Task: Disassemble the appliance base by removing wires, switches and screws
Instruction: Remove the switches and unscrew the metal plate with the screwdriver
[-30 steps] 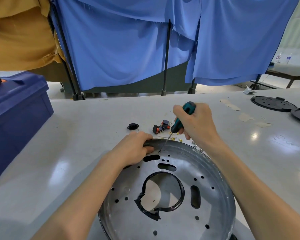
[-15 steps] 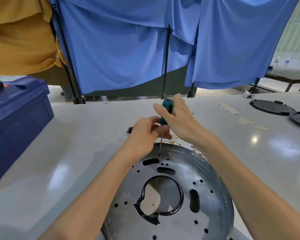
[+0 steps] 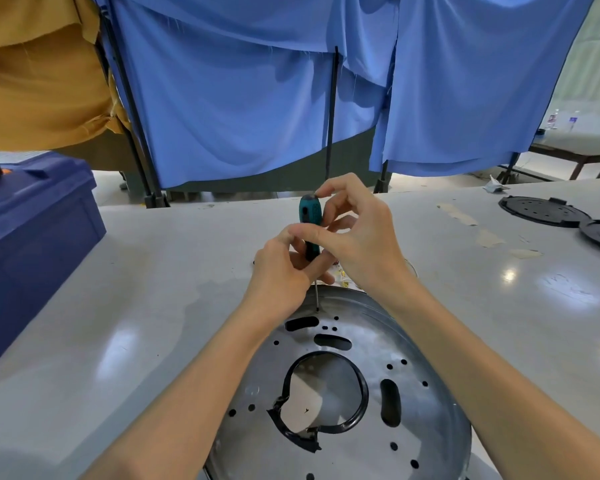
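Observation:
A round metal appliance base with holes, slots and a black ring round its centre opening lies on the table in front of me. A teal-handled screwdriver stands upright, its tip in a hole near the base's far rim. My right hand pinches the handle's top between fingers and thumb. My left hand holds the lower handle and shaft. Small loose parts behind my hands are mostly hidden.
A dark blue crate stands at the left on the grey table. Two black round plates lie at the far right. Blue and mustard cloths on black poles hang behind the table's far edge.
My left hand left the base's rim and took hold of the screwdriver's lower part. The screwdriver rose from tilted to upright, and my right hand shifted to the handle's top.

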The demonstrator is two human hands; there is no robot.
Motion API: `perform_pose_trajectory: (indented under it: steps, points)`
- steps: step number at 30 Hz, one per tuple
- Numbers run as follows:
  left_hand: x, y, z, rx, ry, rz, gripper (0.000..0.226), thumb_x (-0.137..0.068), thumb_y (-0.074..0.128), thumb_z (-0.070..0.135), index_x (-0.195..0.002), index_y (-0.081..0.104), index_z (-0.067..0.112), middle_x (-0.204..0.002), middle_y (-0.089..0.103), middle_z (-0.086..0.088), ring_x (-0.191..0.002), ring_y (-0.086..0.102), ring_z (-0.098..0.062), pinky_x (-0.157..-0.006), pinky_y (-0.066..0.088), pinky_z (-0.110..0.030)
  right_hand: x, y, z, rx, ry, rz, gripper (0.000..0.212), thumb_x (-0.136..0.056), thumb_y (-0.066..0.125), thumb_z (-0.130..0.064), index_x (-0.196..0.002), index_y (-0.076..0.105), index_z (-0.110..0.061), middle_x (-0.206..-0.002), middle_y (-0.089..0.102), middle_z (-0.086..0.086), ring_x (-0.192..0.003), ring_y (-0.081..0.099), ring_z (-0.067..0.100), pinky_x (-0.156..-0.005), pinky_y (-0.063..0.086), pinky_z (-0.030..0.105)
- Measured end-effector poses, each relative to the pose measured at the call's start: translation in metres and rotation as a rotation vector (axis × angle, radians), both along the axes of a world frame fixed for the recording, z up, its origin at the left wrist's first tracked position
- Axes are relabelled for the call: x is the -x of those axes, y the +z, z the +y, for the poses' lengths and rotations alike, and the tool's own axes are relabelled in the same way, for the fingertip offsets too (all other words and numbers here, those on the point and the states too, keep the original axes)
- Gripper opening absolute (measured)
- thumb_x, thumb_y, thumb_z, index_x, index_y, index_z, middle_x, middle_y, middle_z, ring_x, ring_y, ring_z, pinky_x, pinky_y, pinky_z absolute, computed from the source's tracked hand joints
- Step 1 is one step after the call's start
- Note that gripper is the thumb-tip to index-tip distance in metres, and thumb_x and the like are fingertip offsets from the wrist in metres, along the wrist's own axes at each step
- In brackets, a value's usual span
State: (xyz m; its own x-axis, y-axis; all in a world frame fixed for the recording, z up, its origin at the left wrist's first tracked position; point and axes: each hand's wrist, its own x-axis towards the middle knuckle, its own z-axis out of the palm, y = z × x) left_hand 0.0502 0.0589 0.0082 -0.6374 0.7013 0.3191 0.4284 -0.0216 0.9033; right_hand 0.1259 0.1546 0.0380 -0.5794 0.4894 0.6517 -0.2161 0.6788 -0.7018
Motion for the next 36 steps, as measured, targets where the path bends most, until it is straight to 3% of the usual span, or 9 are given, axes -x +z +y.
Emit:
perform_pose_trajectory:
  steps: [3,6,10,13,16,22,27,32,36]
  points:
    - [0.000,-0.001,0.001,-0.009,0.003,0.052,0.017,-0.086,0.068,0.022,-0.096,0.055,0.017,-0.081,0.067,-0.014,-0.064,0.071,-0.011,-0.072,0.056,-0.027,0.003,0.002,-0.003,-0.036,-0.018,0.016,0.038,-0.071,0.085,-0.021,-0.097,0.057,-0.018,-0.099,0.056,0.003,-0.079,0.061,0.014,-0.069,0.056,0.022]
    - [0.002,-0.003,0.001,-0.012,-0.023,0.003,0.023,-0.084,0.070,0.021,-0.091,0.051,0.012,-0.077,0.073,-0.005,-0.069,0.072,-0.010,-0.070,0.055,-0.023,0.001,0.002,-0.001,0.021,0.013,0.024,0.030,-0.076,0.079,-0.009,-0.100,0.062,-0.017,-0.091,0.063,-0.004,-0.081,0.061,0.009,-0.071,0.055,0.020]
    - [0.005,-0.006,-0.001,-0.002,-0.233,-0.177,0.023,-0.092,0.061,0.018,-0.114,0.058,0.012,-0.091,0.075,-0.002,-0.091,0.071,-0.011,-0.088,0.053,-0.023,-0.005,0.000,0.001,0.094,0.152,-0.007,0.035,-0.088,0.054,0.013,-0.108,0.064,-0.014,-0.101,0.068,0.008,-0.092,0.069,0.016,-0.080,0.056,0.023]
    - [0.006,-0.006,-0.001,-0.028,-0.233,-0.224,0.019,-0.100,0.045,0.016,-0.107,0.062,0.011,-0.088,0.076,0.000,-0.091,0.070,-0.009,-0.085,0.051,-0.018,-0.005,0.003,-0.002,0.066,0.164,-0.049,0.025,-0.091,0.060,-0.001,-0.109,0.065,-0.017,-0.110,0.065,0.002,-0.106,0.062,0.014,-0.095,0.050,0.034]
    - [0.004,-0.007,-0.001,-0.016,-0.211,-0.179,0.014,-0.098,0.051,0.020,-0.104,0.060,0.012,-0.084,0.076,-0.002,-0.086,0.072,-0.012,-0.085,0.051,-0.024,-0.004,0.004,-0.005,-0.003,0.066,-0.078,0.034,-0.074,0.082,-0.027,-0.105,0.068,-0.024,-0.111,0.057,-0.002,-0.099,0.057,0.009,-0.086,0.049,0.027]
    - [0.007,-0.006,-0.002,-0.066,-0.260,-0.280,0.017,-0.098,0.051,0.021,-0.110,0.058,0.011,-0.088,0.076,-0.004,-0.090,0.072,-0.015,-0.081,0.053,-0.019,-0.008,0.002,-0.001,0.064,0.085,-0.018,0.038,-0.087,0.057,0.011,-0.108,0.069,-0.019,-0.102,0.067,0.002,-0.097,0.064,0.015,-0.090,0.054,0.034]
    - [0.008,-0.008,-0.002,-0.043,-0.231,-0.205,0.014,-0.098,0.049,0.018,-0.102,0.062,0.013,-0.084,0.076,0.000,-0.085,0.072,-0.013,-0.078,0.050,-0.019,-0.007,0.000,-0.004,0.005,0.065,-0.060,0.032,-0.080,0.077,-0.020,-0.109,0.067,-0.028,-0.111,0.055,-0.003,-0.099,0.056,0.007,-0.088,0.050,0.027]
    - [0.006,-0.008,-0.003,-0.055,-0.268,-0.281,0.023,-0.093,0.059,0.014,-0.113,0.049,0.007,-0.085,0.076,-0.003,-0.084,0.072,-0.015,-0.068,0.051,-0.012,-0.008,0.000,-0.001,0.045,0.069,-0.008,0.049,-0.082,0.061,0.013,-0.108,0.068,-0.027,-0.100,0.063,-0.004,-0.089,0.059,0.006,-0.085,0.055,0.030]
    - [0.005,-0.004,-0.003,-0.081,-0.284,-0.249,0.026,-0.102,0.038,0.023,-0.110,0.061,0.013,-0.089,0.076,-0.001,-0.087,0.072,-0.013,-0.073,0.050,-0.010,-0.009,0.000,-0.003,0.072,0.127,-0.003,0.033,-0.083,0.067,0.002,-0.107,0.068,-0.020,-0.108,0.062,-0.001,-0.097,0.059,0.011,-0.088,0.053,0.032]
